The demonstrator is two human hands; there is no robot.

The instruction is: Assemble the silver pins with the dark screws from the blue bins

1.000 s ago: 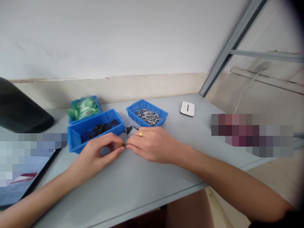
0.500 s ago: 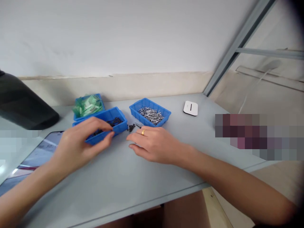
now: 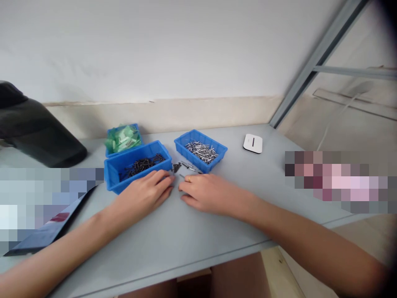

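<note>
A blue bin (image 3: 111, 176) holds dark screws (image 3: 144, 165); my left hand (image 3: 151, 189) is at its front right corner, fingers bent together, and what they hold is hidden. My right hand (image 3: 204, 193), with a gold ring, rests just to the right, fingers curled, a thin metal piece (image 3: 182, 176) showing at its fingertips. Behind the hands, a few dark screws (image 3: 176, 167) and silver pins (image 3: 189, 166) lie loose on the grey table. Another blue bin (image 3: 221, 159) behind my right hand contains many silver pins (image 3: 203, 151).
A blue bin (image 3: 108, 154) with green plastic packets (image 3: 125, 138) stands at the back left. A dark bottle (image 3: 46, 132) and a tablet-like screen (image 3: 46, 231) are on the left. A white square device (image 3: 253, 143) lies at the back right, near a metal frame (image 3: 297, 87).
My left hand has moved right, from over the dark screw bin to beside my right hand, and its fingers have come together. The view has shifted slightly.
</note>
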